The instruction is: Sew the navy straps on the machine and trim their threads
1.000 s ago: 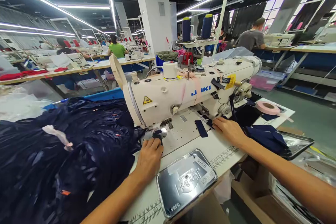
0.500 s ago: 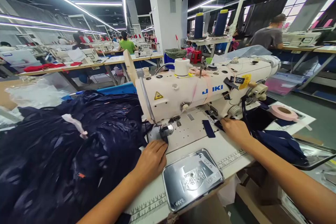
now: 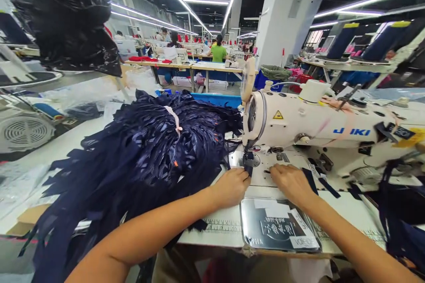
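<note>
My left hand [image 3: 231,186] is closed on a navy fabric strip [image 3: 249,170] at the front of the presser foot [image 3: 247,157] of a white sewing machine [image 3: 299,117]. My right hand [image 3: 291,182] rests on the machine bed to the right of the needle area. Its fingers are pressed together by a small dark bit at their tips, too small to name. A large bundle of navy fabric strips [image 3: 146,159], tied with a pale band [image 3: 173,117], lies left of the machine. Several short navy pieces [image 3: 309,180] lie on the bed beyond my right hand.
A shiny metal tray [image 3: 247,219] with labels sits at the table's front edge, below my hands. Dark cloth [image 3: 407,230] hangs at the right. A black plastic bag [image 3: 73,17] stands upper left. Other people [image 3: 218,51] sit at far benches.
The view has swung left, bringing the whole bundle into sight. My right hand has left the short navy pieces and come closer to the needle. My left hand stays by the presser foot.
</note>
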Motion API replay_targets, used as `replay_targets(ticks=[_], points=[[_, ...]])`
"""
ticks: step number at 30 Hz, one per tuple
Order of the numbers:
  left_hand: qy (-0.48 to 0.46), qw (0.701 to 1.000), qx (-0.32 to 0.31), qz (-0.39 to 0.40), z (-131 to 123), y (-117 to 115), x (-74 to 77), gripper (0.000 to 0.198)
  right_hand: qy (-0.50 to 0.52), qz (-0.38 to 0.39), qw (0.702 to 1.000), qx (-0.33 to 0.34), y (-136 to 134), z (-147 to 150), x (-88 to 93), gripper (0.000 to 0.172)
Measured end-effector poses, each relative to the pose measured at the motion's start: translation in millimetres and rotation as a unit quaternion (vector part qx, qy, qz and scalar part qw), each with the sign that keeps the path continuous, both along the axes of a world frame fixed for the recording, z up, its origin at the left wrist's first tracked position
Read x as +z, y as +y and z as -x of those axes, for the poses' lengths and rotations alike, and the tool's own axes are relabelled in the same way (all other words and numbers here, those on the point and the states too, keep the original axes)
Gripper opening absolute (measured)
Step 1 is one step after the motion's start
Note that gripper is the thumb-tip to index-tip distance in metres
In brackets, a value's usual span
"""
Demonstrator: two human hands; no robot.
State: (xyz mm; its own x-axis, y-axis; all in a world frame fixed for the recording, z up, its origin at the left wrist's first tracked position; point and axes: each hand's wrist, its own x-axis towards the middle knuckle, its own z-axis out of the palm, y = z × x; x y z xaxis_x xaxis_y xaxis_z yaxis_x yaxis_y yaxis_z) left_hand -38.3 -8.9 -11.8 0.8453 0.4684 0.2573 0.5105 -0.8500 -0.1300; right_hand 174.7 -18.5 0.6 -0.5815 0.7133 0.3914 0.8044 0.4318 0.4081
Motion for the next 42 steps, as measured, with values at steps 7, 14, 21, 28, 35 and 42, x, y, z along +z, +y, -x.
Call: replay_targets(ticks=[7, 14, 21, 28, 35, 42], points=[[-0.011, 1.0, 0.0, -0.007, 1.2, -0.8, -6.4, 0.024, 0.106, 0.08, 0.989, 0.063, 37.1, 19.1, -15.8, 0.016], [-0.023, 1.0, -0.008, -0.016, 0.6, -0.8, -6.4, 0.022, 0.197, 0.14, 0.966, 0.089, 47.1, 9.4, -28.2, 0.023], [-0.025, 1.0, 0.005, -0.012, 1.1, -1.4, -7.6, 0.02, 0.108, 0.163, 0.967, 0.161, 36.6, -7.0, -18.6, 0.063], [-0.031, 0.999, 0.004, -0.007, 0.0, 0.4, -6.9, 0.021, 0.141, 0.201, 0.954, 0.171, 28.0, -18.3, -19.5, 0.056], [-0.029, 1.0, 0.006, 0.001, 1.4, 1.0, -7.1, 0.025, 0.16, 0.227, 0.947, 0.162, 33.7, -18.6, -17.9, 0.052], [-0.021, 1.0, 0.005, 0.01, 0.9, 2.3, -6.6, 0.025, 0.216, 0.212, 0.938, 0.169, 30.8, -17.1, -20.1, 0.041]])
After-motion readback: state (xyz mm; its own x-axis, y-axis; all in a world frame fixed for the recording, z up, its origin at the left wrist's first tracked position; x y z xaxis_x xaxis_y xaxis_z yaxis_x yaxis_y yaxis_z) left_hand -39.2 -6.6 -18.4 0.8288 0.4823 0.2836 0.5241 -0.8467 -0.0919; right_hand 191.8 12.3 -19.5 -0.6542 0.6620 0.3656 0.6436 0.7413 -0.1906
